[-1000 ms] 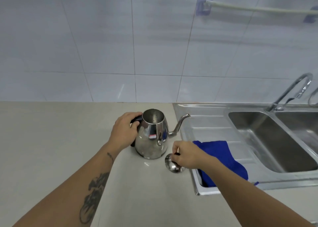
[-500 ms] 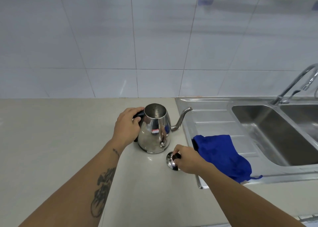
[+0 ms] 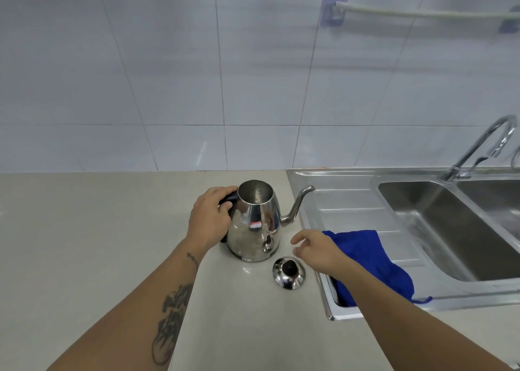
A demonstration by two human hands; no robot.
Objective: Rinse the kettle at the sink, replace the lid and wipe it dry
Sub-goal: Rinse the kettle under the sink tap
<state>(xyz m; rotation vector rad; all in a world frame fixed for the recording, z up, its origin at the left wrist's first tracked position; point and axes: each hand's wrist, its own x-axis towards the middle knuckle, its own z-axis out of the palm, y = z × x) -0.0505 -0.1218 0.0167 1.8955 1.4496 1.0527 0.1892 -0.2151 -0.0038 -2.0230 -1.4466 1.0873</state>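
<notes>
The sink (image 3: 439, 230) fills the counter's (image 3: 84, 244) right end; the open kettle (image 3: 254, 230) stands beside its left rim. The left hand (image 3: 209, 221) grips the handle; the right hand (image 3: 315, 248) hovers open and empty. The lid (image 3: 289, 272) sits nearby, where a careless lift could knock it off the counter.

The left hand (image 3: 209, 218) is curled shut in a grip, forearm bare and tattooed, reaching in from the near left. The right hand (image 3: 316, 248) hovers empty to its right, palm down, fingers (image 3: 298, 240) loosely spread.
</notes>
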